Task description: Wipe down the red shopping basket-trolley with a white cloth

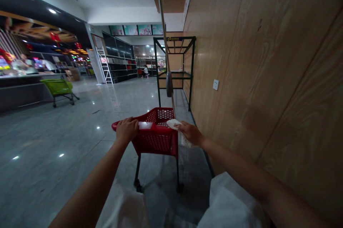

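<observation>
As I stand behind it on a glossy grey tile floor (53,142), my left hand (127,130) is clenched over the rim (160,129) of a small red plastic shopping trolley (155,143) — light, stiff, on thin black legs (137,167) with casters (179,187), best taken by that rim. My right hand (190,133) pinches a crumpled soft white cloth (173,124) at the trolley's right corner; it will likely bunch and slip. A translucent white plastic strip (145,125) lies along the rim — the basket's contents are hidden from me. To my right runs a pale wood-panelled wall (268,78), with a black metal shelf frame (174,38) ahead.
</observation>
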### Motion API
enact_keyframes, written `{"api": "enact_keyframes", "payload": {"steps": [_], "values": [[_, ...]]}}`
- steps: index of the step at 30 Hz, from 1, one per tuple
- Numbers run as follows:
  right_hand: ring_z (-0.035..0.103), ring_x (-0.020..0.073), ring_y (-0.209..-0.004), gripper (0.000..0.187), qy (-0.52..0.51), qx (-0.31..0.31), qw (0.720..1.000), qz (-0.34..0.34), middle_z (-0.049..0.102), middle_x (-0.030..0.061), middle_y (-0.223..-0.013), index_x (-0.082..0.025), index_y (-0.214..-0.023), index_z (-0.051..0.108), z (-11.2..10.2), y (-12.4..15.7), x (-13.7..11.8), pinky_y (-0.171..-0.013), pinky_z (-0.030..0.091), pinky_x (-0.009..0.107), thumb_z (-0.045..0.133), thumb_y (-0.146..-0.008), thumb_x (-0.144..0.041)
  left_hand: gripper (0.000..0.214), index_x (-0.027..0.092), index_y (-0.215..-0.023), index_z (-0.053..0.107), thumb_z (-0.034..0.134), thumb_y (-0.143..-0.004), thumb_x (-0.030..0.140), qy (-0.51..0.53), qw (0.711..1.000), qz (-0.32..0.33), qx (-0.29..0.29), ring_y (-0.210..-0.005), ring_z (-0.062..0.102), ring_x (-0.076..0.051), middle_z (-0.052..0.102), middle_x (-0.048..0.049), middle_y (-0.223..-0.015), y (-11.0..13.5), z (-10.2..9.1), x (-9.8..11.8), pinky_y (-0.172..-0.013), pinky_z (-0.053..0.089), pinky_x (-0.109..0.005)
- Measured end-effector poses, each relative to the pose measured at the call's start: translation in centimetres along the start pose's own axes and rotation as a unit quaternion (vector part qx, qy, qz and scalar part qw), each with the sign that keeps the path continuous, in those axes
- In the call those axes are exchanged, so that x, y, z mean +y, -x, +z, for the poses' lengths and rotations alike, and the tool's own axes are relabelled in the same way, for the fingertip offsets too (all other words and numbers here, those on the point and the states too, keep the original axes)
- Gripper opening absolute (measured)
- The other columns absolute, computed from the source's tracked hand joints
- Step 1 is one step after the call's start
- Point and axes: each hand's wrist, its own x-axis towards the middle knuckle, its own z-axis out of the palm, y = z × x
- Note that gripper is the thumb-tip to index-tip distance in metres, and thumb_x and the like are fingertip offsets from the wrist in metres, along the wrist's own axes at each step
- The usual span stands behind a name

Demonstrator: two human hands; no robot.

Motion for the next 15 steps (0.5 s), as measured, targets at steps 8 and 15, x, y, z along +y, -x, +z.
{"api": "enact_keyframes", "payload": {"steps": [8,15], "values": [[0.059,0.0199,-0.113,0.037,-0.109,0.115,0.979,0.130,0.066,0.0052,-0.121,-0.022,-0.118,0.064,2.2,-1.3,1.7,-0.100,0.043,0.036,0.035,-0.098,-0.030,0.041,0.017,-0.098,0.069,0.035,-0.093,0.040,0.077,0.997,0.029,0.006,-0.096,0.063,-0.023,0.069,-0.0109,-0.102,1.0,-1.5,9.7,-0.085,0.045,-0.033],[0.056,0.0176,-0.116,0.036,-0.171,0.124,0.974,0.084,0.064,0.0030,-0.124,-0.022,-0.118,0.064,3.8,-4.7,-0.6,-0.102,0.040,0.030,0.038,-0.097,-0.037,0.042,0.016,-0.093,0.066,0.026,-0.095,0.030,0.036,0.999,0.026,0.019,-0.090,0.062,-0.028,0.069,-0.0129,-0.090,3.6,1.6,12.4,-0.082,0.040,-0.042]]}}
